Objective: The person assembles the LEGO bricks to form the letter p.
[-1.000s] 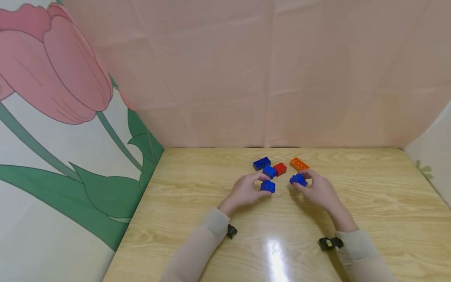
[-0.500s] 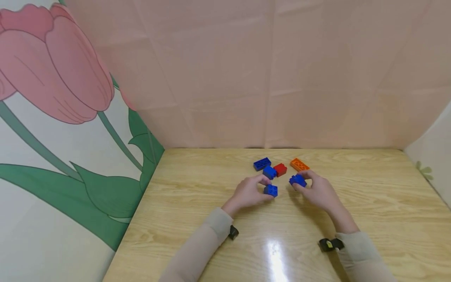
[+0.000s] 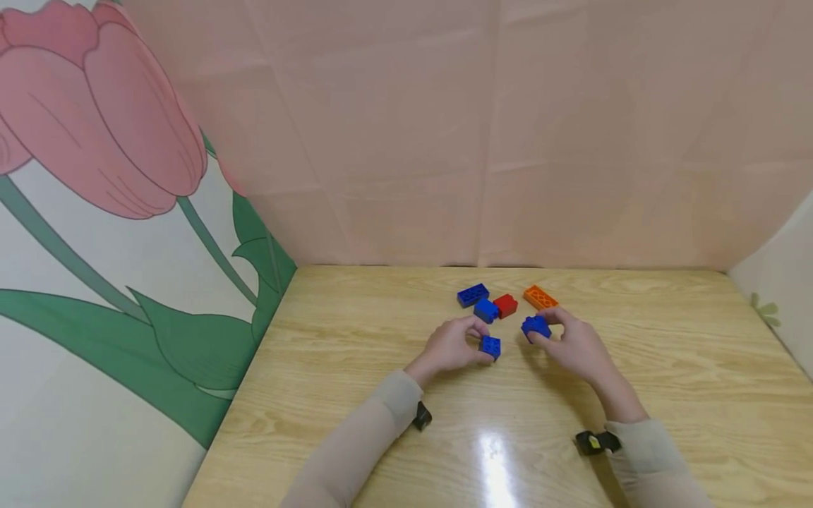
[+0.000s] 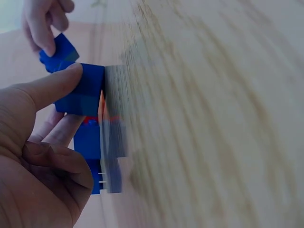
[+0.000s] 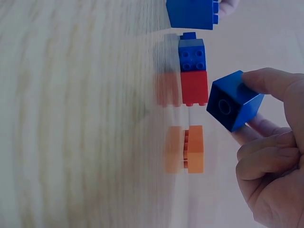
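Note:
My left hand (image 3: 449,346) pinches a blue toy brick (image 3: 490,347) between thumb and fingers, its studs facing up in the head view. To the right, my right hand (image 3: 574,344) holds a second blue brick (image 3: 535,327) by its sides, tilted. The right wrist view shows the hollow underside of that brick (image 5: 235,100). A short gap separates the two held bricks in the head view. Just behind the left hand lie a blue brick (image 3: 485,310) and a red brick (image 3: 506,305), side by side and touching.
A longer dark blue brick (image 3: 473,295) lies at the back left of the group. An orange brick (image 3: 540,297) rests hollow side up behind the right hand. The wooden table (image 3: 356,317) ends at a pink cloth backdrop (image 3: 394,155); a tulip-printed panel (image 3: 127,120) borders the left.
My left hand has shifted slightly right and nearer, turning its brick so the studs now face up. The right hand has barely moved, tilting its brick a little.

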### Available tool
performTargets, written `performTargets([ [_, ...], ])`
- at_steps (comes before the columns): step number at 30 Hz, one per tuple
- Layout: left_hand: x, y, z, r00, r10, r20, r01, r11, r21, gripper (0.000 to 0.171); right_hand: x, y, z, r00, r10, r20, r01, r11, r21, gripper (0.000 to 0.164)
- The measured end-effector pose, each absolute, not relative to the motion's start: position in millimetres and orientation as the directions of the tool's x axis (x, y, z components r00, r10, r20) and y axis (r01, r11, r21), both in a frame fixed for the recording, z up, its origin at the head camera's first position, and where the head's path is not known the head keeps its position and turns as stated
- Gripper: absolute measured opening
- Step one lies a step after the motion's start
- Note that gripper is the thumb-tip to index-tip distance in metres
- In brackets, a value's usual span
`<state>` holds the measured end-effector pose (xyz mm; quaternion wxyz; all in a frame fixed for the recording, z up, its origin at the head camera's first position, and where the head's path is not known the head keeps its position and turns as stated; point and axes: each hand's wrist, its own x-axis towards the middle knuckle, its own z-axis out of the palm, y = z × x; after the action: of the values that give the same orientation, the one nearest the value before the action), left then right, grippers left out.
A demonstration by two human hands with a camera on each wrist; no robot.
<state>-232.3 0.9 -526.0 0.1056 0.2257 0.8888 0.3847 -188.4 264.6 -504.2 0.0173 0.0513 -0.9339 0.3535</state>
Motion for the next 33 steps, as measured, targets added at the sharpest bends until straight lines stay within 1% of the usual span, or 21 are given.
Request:
performTargets([
  [10,-233,2,-529,-0.871,0.490,-0.035,0.293,0.577,0.762,0.037,-186,263,-503,-0.991,-0.108,0.078,-0.132,0.694,-0.708,0.060],
  [21,-230,3,-528,-0.870,0.489,-0.064,0.269,0.579,0.769,0.037,-183,255,-497,-0.984,-0.155,0.084,-0.160,0.581,-0.798,0.057],
  [26,-230,3,-529,-0.876,0.478,-0.066,0.261,0.585,0.768,0.037,-183,249,-493,-0.979,-0.180,0.100,-0.186,0.559,-0.808,0.052],
  [33,-229,2,-528,-0.880,0.469,-0.073,0.251,0.590,0.767,0.037,-181,239,-492,-0.971,-0.227,0.072,-0.182,0.510,-0.841,0.046],
])
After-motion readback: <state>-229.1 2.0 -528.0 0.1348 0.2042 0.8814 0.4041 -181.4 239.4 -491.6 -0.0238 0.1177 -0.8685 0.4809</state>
